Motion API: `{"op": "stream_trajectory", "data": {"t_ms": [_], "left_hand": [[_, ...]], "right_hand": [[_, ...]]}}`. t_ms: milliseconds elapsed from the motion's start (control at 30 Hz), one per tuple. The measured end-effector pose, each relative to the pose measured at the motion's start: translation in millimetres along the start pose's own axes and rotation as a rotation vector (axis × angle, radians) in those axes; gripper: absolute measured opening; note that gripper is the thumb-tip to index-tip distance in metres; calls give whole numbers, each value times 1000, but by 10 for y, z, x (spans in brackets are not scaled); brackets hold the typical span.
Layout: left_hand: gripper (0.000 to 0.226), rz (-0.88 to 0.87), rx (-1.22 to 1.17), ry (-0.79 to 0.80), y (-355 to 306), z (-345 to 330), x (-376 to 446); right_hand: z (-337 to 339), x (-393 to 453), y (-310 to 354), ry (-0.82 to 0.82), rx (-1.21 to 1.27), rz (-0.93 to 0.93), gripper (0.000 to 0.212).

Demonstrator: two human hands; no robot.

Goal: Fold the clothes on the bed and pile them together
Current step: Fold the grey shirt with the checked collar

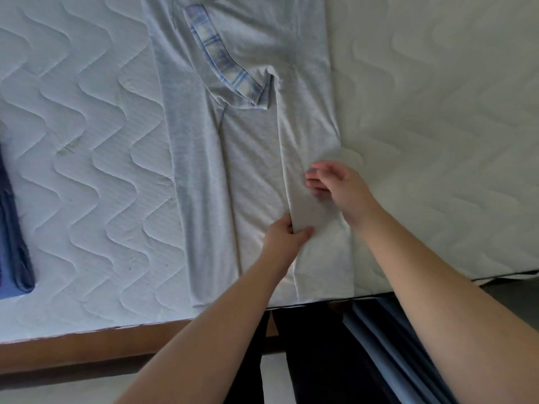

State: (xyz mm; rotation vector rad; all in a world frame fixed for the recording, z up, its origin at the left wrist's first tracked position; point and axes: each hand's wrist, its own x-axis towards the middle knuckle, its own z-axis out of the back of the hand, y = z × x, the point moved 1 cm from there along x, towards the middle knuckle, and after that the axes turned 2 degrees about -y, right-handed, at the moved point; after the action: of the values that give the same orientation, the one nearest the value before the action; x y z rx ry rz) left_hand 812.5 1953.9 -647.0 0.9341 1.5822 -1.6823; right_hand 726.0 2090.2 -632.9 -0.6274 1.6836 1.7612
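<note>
A pale grey shirt [250, 158] with a blue plaid collar [221, 62] lies flat on the quilted white mattress [87, 141], running from the near edge away from me. Its right side is folded inward as a long strip. My left hand [284, 237] pinches the near end of that folded strip between thumb and fingers. My right hand [338, 185] rests on the strip a little farther up, fingers spread and pointing left, pressing the cloth down.
A dark blue garment [14, 243] lies at the mattress's left edge. The wooden bed frame [87, 345] runs along the near side. Below the mattress edge hang dark trousers [315, 360] and blue fabric [388, 345].
</note>
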Motion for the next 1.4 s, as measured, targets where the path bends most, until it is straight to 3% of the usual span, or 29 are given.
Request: {"op": "stream_trajectory", "data": {"t_ms": [100,200,300,367,500,600,667,733,833,900,1067,1167,1233,1400], "left_hand": [[30,20,8,-8,216,-50,-138],[28,43,124,-5,439,-91,-300],[27,31,372,-21,581,-51,-454],[24,4,385,-74,588,99,-548],[15,-174,402,-323,509,689,-698],[5,-363,438,-591,443,1231,-777],[26,-286,432,-733,500,1534,-762],[38,-63,415,-694,592,1724,-720],[33,139,338,-411,724,1756,-707],[31,141,373,-324,806,1740,-742],[13,35,359,-402,1032,1736,-897],[18,29,355,-421,1188,1736,-1009],[20,27,366,-430,1268,1733,-1055],[24,-37,381,-475,1304,1697,-1102]], "right_hand": [[117,-301,-200,61,126,-198,25],[191,-542,-417,55,121,-279,26],[162,-678,-549,-31,82,-246,23],[140,-703,-599,-126,-14,-131,15],[186,-750,-735,-291,-425,103,4],[219,-894,-907,-402,-628,186,32],[273,-1025,-1020,-519,-717,107,49],[331,-1148,-1131,-518,-641,-21,53],[378,-1270,-1181,-341,-602,-145,42],[390,-1319,-1143,-247,-613,-171,38],[336,-1440,-1105,-145,-397,-158,30],[364,-1529,-1236,-222,-436,-176,21],[407,-1558,-1319,-294,-610,-186,21],[285,-1597,-1285,-490,-836,-166,49]]}}
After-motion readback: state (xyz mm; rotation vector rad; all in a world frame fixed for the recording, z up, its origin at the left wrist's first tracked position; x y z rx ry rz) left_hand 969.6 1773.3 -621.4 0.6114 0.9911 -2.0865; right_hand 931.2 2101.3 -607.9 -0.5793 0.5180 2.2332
